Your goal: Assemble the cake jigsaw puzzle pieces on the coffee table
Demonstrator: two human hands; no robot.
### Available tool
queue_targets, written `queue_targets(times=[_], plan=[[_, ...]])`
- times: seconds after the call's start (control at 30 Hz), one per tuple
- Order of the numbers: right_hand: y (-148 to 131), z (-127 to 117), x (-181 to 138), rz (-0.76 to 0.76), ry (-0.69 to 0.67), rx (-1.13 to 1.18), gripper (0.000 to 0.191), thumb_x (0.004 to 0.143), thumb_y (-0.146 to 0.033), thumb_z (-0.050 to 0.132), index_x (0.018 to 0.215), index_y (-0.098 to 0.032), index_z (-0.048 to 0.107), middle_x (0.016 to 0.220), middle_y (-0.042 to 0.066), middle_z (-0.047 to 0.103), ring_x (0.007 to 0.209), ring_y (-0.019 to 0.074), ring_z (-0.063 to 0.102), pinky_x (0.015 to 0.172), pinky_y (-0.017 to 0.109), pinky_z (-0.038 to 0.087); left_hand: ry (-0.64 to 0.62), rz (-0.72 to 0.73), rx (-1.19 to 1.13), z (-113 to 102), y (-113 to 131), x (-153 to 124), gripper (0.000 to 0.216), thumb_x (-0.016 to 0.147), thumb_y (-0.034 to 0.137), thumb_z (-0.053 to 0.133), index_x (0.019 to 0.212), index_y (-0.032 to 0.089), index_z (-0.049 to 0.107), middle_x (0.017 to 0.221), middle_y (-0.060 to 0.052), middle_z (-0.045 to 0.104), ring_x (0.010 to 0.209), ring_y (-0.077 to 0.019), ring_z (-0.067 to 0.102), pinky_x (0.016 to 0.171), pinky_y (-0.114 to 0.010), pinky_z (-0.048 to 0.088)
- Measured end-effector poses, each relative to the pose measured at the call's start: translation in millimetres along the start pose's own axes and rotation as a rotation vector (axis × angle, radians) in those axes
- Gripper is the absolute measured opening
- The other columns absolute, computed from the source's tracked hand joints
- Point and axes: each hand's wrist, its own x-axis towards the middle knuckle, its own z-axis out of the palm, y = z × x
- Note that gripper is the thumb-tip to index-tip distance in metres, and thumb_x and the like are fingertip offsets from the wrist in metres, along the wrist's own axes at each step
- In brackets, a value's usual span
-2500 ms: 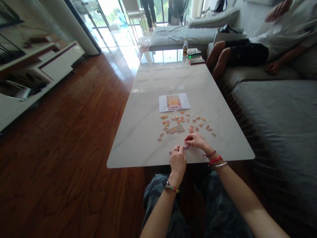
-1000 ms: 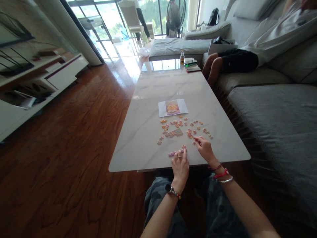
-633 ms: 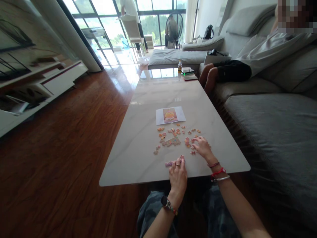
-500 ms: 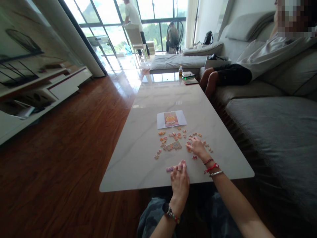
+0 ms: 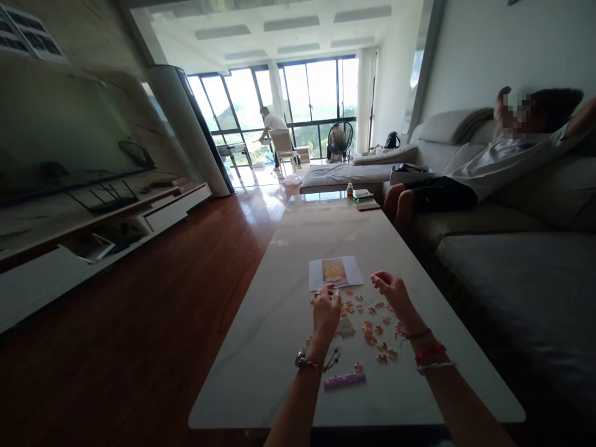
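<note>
Small orange and pink puzzle pieces (image 5: pixel 372 323) lie scattered on a long white marble table (image 5: pixel 284 323). My left hand (image 5: pixel 326 308) hovers over the pieces at the left, fingers curled down toward them. My right hand (image 5: pixel 393 292) is raised just right of a printed reference picture (image 5: pixel 335 273), fingers loosely curled; whether it holds a piece is hidden. A joined pink strip of pieces (image 5: pixel 344 379) lies nearer to me, behind both hands. A small joined patch (image 5: pixel 345 328) sits beside my left wrist.
A grey sofa (image 5: pixel 512 273) runs along the table's right side, with a person (image 5: pixel 488 167) reclining on it. A bottle and phones (image 5: pixel 358 192) stand at the table's far end. Wood floor and a TV unit (image 5: pixel 93 236) lie left. Another person (image 5: pixel 272 127) stands by the windows.
The view has tilted up to take in the room. Both hands moved forward from the pink strip and near pieces toward the reference picture; my left hand left the strip.
</note>
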Motion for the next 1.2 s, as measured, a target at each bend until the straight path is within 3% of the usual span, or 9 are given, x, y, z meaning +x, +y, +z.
queue_targets(times=[0.33,0.53,0.63,0.73,0.87,1.03,1.2], plan=[[15.4,0.7,-16.4,0.072,-0.057,-0.014,0.033,0.063,-0.046,0.056,0.067,-0.014,0.060,0.058,0.003,0.059,0.056,0.0148,0.054,0.051,0.024,0.041,-0.017,-0.030,-0.070,1.4,-1.0,-5.0,0.026,0.077,0.024,0.044,0.099,0.016,0.055,0.087,-0.007,0.060,0.075,-0.0130,0.056,0.072,-0.026,0.044],[34.0,-1.5,-21.1,0.114,-0.160,-0.211,0.025,0.070,-0.037,0.052,0.076,-0.014,0.060,0.068,0.004,0.062,0.061,0.0148,0.056,0.056,0.025,0.042,-0.054,-0.002,-0.039,-1.8,-7.3,-18.4,0.025,0.078,0.026,0.043,0.098,0.015,0.055,0.084,-0.007,0.060,0.074,-0.0134,0.057,0.073,-0.027,0.045],[53.4,0.3,-33.5,0.121,-0.246,-0.480,0.019,0.070,-0.026,0.055,0.083,-0.013,0.061,0.083,0.009,0.063,0.073,0.0164,0.057,0.068,0.028,0.043,-0.101,0.030,0.045,0.6,-20.1,-46.6,0.026,0.081,0.026,0.039,0.099,0.016,0.055,0.086,-0.007,0.058,0.078,-0.0138,0.056,0.076,-0.028,0.044],[74.1,5.9,-50.4,0.066,-0.301,-0.713,0.023,0.067,-0.024,0.060,0.086,-0.012,0.061,0.094,0.013,0.059,0.089,0.0201,0.052,0.080,0.031,0.039,-0.148,0.069,0.205,6.5,-35.2,-92.4,0.028,0.080,0.025,0.040,0.103,0.016,0.054,0.094,-0.009,0.056,0.087,-0.0168,0.053,0.082,-0.032,0.042],[91.2,14.9,-63.1,0.049,-0.296,-0.833,0.020,0.062,-0.022,0.064,0.079,-0.015,0.060,0.095,0.011,0.056,0.092,0.0211,0.049,0.082,0.032,0.038,-0.279,0.108,0.371,19.0,-45.6,-152.9,0.033,0.079,0.023,0.043,0.110,0.019,0.051,0.105,-0.009,0.053,0.098,-0.0204,0.049,0.083,-0.034,0.042],[87.0,19.1,-58.5,0.169,-0.287,-0.631,0.021,0.056,-0.015,0.064,0.075,-0.014,0.055,0.078,0.007,0.060,0.075,0.0173,0.055,0.069,0.029,0.042,-0.346,0.131,0.452,34.4,-47.3,-179.5,0.042,0.079,0.021,0.042,0.121,0.021,0.043,0.123,-0.010,0.045,0.113,-0.0234,0.040,0.086,-0.036,0.040],[73.2,22.2,-70.0,0.332,-0.521,-0.114,0.015,0.063,-0.018,0.057,0.077,-0.014,0.053,0.060,0.001,0.063,0.055,0.0123,0.058,0.051,0.022,0.041,-0.347,0.161,0.484,41.4,-50.2,-171.0,0.049,0.080,0.024,0.042,0.128,0.020,0.035,0.127,-0.010,0.043,0.116,-0.0238,0.037,0.088,-0.037,0.038]])
